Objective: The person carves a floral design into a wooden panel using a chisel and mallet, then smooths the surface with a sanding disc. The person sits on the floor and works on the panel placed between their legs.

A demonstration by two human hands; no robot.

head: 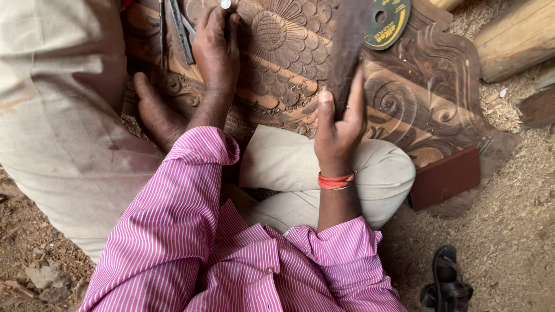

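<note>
The left hand (217, 49) was clenched around a thin metal chisel (226, 14), its tip set on the carved wooden panel (404, 98) beside the big flower medallion (277, 34). The right hand (338, 124) gripped a dark wooden mallet (347, 46) raised over the panel, hiding part of the carving. Two spare chisels (179, 29) lay on the panel left of the hand. One green cutting disc (386, 20) rested at its top edge, one reddish block (445, 176) at its lower right. One black sandal (445, 283) lay on the sawdust.
</note>
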